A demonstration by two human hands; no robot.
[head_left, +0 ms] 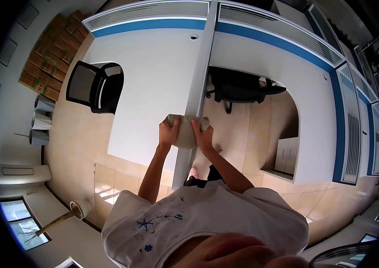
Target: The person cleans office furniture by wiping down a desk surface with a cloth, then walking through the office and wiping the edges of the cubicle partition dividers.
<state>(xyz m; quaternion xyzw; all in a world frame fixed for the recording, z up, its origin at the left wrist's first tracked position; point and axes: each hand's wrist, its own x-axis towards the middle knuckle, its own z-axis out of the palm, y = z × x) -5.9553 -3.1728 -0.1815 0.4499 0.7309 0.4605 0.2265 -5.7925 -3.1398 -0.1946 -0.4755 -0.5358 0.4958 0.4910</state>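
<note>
A greyish-beige cloth is bunched between my two hands, over the top of the narrow partition that divides two white desks. My left hand grips the cloth's left side, thumb on top. On the other side my right hand is closed on it, thumb pressed into the fabric. The cloth's lower part hangs in front of the partition's near end. The fingers under the cloth are mostly hidden.
The left desk has a black mesh chair beside it. Another black chair stands at the right desk, with a white cabinet below. Cardboard boxes, pots and a potted plant line the left wall.
</note>
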